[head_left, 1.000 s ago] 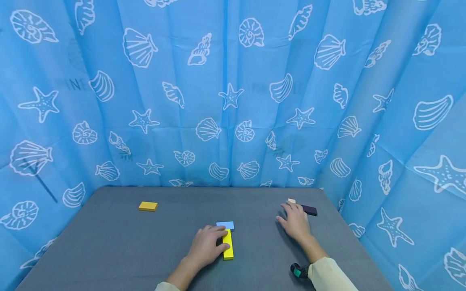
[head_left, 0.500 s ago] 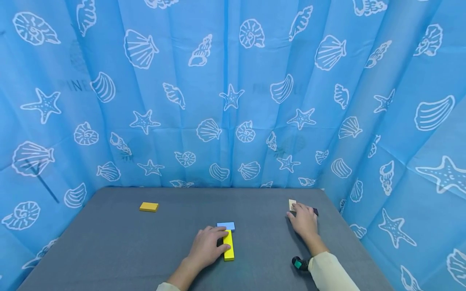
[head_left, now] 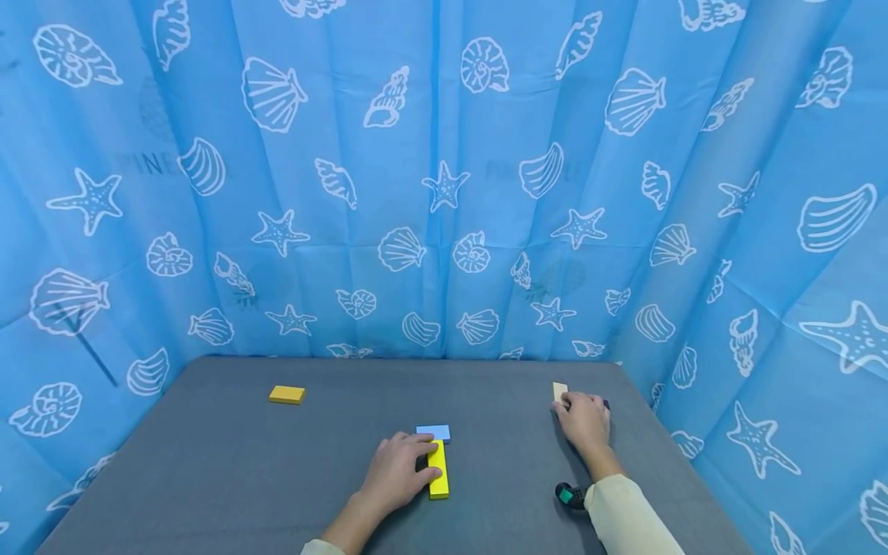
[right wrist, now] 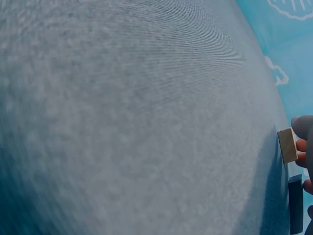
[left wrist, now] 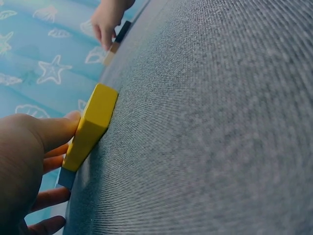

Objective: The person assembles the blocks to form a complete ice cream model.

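My left hand (head_left: 394,472) pinches a long bright yellow block (head_left: 438,476) lying on the table, thumb near its front end and fingers toward the far end. Against that far end lies a light blue block (head_left: 433,432), placed crosswise. At the right, my right hand (head_left: 586,422) holds a small pale wooden block (head_left: 560,391) between thumb and fingers; the right wrist view shows the wooden block's (right wrist: 287,145) end face. Beside it stands a black block (right wrist: 296,204), mostly hidden under the hand in the head view.
A golden-yellow block (head_left: 287,395) lies at the back left of the grey cloth-covered table (head_left: 208,462). A blue curtain (head_left: 444,231) with white shell prints hangs behind and along the sides. A black wrist device (head_left: 570,496) is at the right wrist.
My right hand has shifted right from over the wooden block, covering most of the black block, and its thumb and fingers have closed on the wooden block. My left hand keeps its place.
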A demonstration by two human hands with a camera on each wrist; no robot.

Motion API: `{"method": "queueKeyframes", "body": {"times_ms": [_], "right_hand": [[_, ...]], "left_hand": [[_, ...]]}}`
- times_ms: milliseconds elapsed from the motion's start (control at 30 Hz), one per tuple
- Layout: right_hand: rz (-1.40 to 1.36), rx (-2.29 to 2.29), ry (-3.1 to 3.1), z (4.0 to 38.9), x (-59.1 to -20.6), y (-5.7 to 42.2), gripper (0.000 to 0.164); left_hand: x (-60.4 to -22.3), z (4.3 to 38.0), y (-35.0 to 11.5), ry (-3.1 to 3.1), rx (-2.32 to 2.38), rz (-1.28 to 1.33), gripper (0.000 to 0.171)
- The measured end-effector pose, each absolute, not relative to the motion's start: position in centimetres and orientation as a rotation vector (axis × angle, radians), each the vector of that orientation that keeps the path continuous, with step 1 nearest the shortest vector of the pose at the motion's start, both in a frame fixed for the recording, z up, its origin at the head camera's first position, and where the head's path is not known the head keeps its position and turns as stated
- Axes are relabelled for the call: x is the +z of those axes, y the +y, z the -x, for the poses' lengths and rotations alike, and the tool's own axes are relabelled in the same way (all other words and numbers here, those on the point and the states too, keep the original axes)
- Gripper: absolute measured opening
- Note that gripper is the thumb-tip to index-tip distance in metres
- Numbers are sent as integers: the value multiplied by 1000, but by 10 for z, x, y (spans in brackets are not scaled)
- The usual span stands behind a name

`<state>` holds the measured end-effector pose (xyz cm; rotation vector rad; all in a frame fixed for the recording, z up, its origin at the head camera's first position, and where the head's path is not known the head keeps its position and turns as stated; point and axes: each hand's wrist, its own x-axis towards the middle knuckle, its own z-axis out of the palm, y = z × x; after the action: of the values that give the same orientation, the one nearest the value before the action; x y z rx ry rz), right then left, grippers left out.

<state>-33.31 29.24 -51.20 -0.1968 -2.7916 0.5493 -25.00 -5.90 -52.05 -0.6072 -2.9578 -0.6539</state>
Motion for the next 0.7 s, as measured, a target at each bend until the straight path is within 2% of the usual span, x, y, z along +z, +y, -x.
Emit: {"method": "queueKeyframes", "body": {"times_ms": [433,700], "right_hand": [[128,557,-2739,339,-519,279,28],[99,572,-2737,335,-516,265,29]], "left_hand": [[-518,249,-59,-2968,-675,606,44],[-518,250,-59,-2966,-685,608,43]]}}
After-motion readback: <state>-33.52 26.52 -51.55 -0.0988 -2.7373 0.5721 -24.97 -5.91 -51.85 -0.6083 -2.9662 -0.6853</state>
